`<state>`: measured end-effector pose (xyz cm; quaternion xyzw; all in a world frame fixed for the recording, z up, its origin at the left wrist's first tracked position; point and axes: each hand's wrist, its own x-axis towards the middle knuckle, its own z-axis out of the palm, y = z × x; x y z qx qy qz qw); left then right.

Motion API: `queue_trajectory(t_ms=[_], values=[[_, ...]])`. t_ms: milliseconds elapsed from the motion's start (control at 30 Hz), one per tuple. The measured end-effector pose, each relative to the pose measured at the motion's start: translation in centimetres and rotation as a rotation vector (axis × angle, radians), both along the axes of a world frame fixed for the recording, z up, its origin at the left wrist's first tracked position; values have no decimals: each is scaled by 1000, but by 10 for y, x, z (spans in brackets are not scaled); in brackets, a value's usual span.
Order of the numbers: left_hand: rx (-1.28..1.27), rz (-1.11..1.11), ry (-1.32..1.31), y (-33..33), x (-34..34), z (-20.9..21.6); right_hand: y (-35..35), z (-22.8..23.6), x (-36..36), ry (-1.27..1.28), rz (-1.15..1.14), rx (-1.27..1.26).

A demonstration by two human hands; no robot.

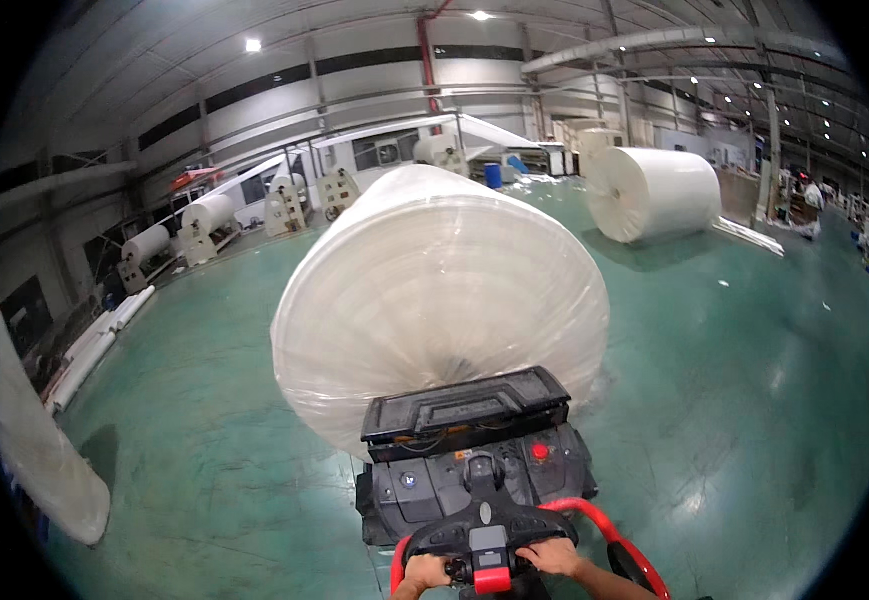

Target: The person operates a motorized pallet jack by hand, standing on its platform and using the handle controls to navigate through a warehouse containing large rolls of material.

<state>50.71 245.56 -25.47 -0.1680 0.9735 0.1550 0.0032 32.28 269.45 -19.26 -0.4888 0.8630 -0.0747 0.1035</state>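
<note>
Left hand [425, 572]: bare, at my near edge, wrapped round the left side of the control handle [488, 542]
Right hand [553, 556]: bare, wrapped round the right side of the same handle, thumb lying inward; exact finger pressure I cannot tell
Control handle, handling: stiff and firm by my judgement, the sensible place to take hold, one hand each side
Red guard bar [595, 512]: curved, rising outside the hands
Black truck body [435, 492]: wide, just beyond the handle, red button [541, 452] on its right half
Large white roll, place: the large white roll [445, 290] stands directly beyond the truck body; whether they touch, and what bears it underneath, I cannot see
Large white roll, handling: very heavy, I judge, with a slick film wrap that bare palms would slide on and that could tear; I would move it by the truck, never by the wrap
Large white roll, axis: lying on its side, round end face toward me, long axis running away and slightly left
Second white roll [670, 195]: farther off, to the right, on the green floor [205, 420], also on its side
</note>
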Motion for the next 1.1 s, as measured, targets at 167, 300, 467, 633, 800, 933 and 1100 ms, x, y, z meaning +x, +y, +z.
queue_trajectory(t_ms=[167, 300, 467, 633, 800, 933, 1100], values=[[-36, 14, -89, 3, 1, 15, 0, -3, -5, -29, 31, 4], [-29, 8, -111, 3, 2, 20, 1, 19, 4, -174, -28, 114], [-22, 35, -89, -3, 12, 37, 2, 0, 3, -49, -66, -62], [-12, 57, -51, -12, 23, 46, 9, -26, -8, -18, 104, -242], [-5, 66, -27, -22, 31, 52, -15, -10, -3, -44, 73, -184], [9, 74, -11, -29, 40, 52, -36, 0, -2, -48, 73, -156], [24, 64, 6, -34, 49, 57, -55, 11, 4, -63, 60, -141]])
